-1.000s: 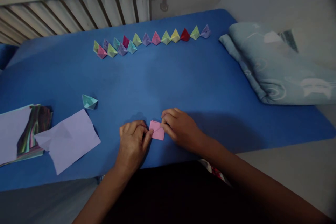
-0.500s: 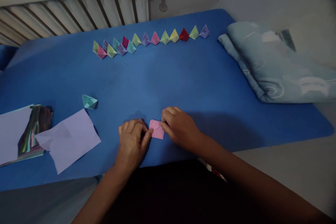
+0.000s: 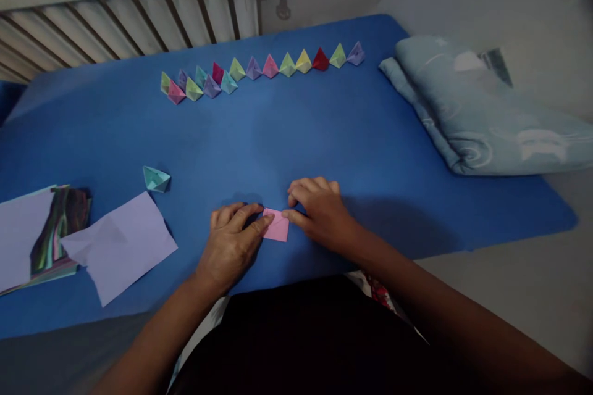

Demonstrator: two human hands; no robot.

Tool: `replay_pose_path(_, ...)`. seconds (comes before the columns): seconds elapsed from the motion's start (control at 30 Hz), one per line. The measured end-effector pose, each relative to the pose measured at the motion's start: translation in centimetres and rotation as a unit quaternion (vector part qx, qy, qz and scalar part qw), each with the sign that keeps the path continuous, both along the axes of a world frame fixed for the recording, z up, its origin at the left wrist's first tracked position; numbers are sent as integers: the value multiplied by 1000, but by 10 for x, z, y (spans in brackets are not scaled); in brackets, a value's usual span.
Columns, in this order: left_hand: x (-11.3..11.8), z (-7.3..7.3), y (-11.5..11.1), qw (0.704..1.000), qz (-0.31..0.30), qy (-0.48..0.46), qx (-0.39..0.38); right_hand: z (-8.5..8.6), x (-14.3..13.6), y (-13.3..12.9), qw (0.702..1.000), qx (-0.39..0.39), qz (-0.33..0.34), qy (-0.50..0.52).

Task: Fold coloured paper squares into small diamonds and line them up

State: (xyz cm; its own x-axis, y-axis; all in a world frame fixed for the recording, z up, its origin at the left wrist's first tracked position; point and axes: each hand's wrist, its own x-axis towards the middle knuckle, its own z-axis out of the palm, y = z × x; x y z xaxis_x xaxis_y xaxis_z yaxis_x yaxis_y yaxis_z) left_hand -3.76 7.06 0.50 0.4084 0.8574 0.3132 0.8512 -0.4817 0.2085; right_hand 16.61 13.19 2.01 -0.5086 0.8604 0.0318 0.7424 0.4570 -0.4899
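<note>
A small folded piece of pink paper point(image 3: 277, 229), nearly square, lies flat on the blue surface close to my body. My left hand point(image 3: 234, 241) is at its left side, with the thumb pressed over its upper left part and the fingertips at the left edge. On the other side, my right hand point(image 3: 319, 213) reaches its thumb tip to the paper's upper right corner. The fingers of that hand are curled and stand apart from the thumb. A teal folded paper boat point(image 3: 156, 179) sits off to the left.
Several coloured paper boats point(image 3: 287, 65) line the far side, partly in two rows. Torn lilac paper point(image 3: 125, 244) lies at left beside a stack of sheets point(image 3: 23, 234). A folded blanket point(image 3: 463, 105) rests at right. Behind stands a radiator point(image 3: 139, 18).
My left thumb has moved right, further over the pink paper. My right thumb and fingers have spread apart at the paper's corner. The view has shifted slightly.
</note>
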Motion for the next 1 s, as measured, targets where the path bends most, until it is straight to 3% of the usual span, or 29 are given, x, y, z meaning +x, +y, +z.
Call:
replay_pose_path(0.2, -9, 4, 4, 999, 2, -16, -32, -3, 3, -1, 1000, 9, 2, 10)
replay_pose_path(0.37, 0, 28, 33, 992, -65, 39, -99, -5, 3, -2, 999, 40, 3, 18)
replay_pose_path(0.47, 11, 41, 56, 973, -102, 92, -184, -5, 4, -2, 998, 46, 6, 29)
replay_pose_path(0.63, 19, 42, 78, 955, -56, 99, -273, -8, 6, -4, 997, 52, 1, 61)
replay_pose_path(0.83, 21, 44, 81, 929, -11, 86, -361, -12, 8, -5, 993, 57, -27, 104)
replay_pose_path(0.93, 13, 50, 75, 921, 1, 20, -390, -11, 10, -7, 979, 38, -67, 190)
replay_pose_path(1.0, 6, 53, 68, 892, 38, -126, -433, -7, 11, -11, 953, -14, -115, 281)
